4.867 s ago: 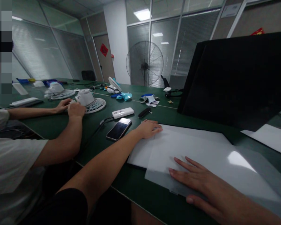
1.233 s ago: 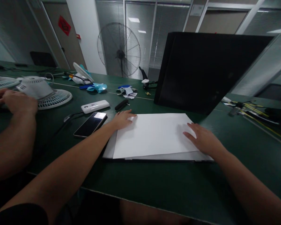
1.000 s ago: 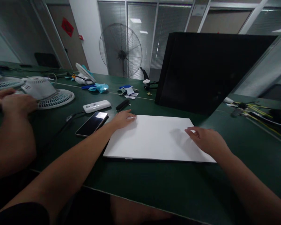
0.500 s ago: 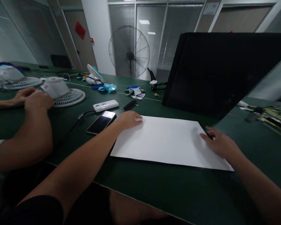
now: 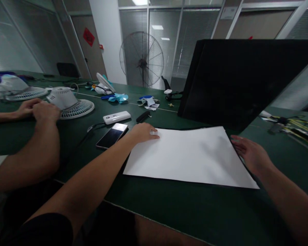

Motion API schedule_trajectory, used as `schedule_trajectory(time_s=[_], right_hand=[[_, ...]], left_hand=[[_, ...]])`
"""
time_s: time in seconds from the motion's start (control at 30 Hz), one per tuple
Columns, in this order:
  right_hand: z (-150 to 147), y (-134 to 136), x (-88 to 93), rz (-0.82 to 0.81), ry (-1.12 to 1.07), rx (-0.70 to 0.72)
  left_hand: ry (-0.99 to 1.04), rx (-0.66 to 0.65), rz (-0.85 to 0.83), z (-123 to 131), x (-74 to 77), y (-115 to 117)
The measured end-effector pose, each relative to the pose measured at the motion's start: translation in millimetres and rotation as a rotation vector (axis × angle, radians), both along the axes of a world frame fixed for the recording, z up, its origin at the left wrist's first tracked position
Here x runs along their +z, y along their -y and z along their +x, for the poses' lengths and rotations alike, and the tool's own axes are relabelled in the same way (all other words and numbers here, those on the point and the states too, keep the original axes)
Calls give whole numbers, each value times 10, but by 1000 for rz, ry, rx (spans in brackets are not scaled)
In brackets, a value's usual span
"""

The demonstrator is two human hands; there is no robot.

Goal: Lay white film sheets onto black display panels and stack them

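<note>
A large white sheet of paper (image 5: 187,153) lies on the green table in front of me, a thin dark edge showing along its sides. My left hand (image 5: 145,132) is closed at its far left corner, thumb on top, with a small pale patch between thumb and finger. At the right edge is my right hand (image 5: 251,153), its fingers loosely bent and apart, nothing visible in them. Whether those fingertips touch the paper I cannot make out. The far right corner of the sheet sits slightly raised.
Left of the sheet lie a phone (image 5: 113,135), a white power bank (image 5: 117,117) and a black object (image 5: 143,117). A black monitor (image 5: 246,82) stands behind it. A co-worker's hands (image 5: 41,108) rest by a white fan part (image 5: 78,108). Cables (image 5: 297,126) lie at right.
My right hand has come off the top of the sheet and shifted right, to its edge. The far right corner of the paper has risen. My left hand stays at its corner.
</note>
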State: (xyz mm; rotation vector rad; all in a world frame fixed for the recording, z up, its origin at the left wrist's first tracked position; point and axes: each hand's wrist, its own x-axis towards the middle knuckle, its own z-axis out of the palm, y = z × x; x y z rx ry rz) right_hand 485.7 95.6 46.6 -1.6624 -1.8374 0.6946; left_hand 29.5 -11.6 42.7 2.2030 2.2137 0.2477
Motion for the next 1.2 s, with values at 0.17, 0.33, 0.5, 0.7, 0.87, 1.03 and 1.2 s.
schedule_trajectory(time_s=[0.17, 0.33, 0.5, 0.7, 0.87, 1.03, 1.2], right_hand=[[41, -59, -16, -101, -154, -21], [70, -104, -139, -61, 156, -70], [45, -10, -142, -15, 457, -26], [-97, 133, -113, 20, 646, 56], [24, -28, -175, 14, 306, -86], [169, -272, -306, -74, 26, -205], [160, -330, -299, -137, 37, -274]], left_hand=[[7, -6, -16, -11, 3, -17], [1, -15, -17, 11, 33, -4], [2, -14, -20, 17, 42, 1], [-4, -19, -24, 1, 30, -14], [-1, -35, -8, 18, 39, -5], [20, -25, -14, 8, 18, -10], [57, -8, 13, -14, -6, 0]])
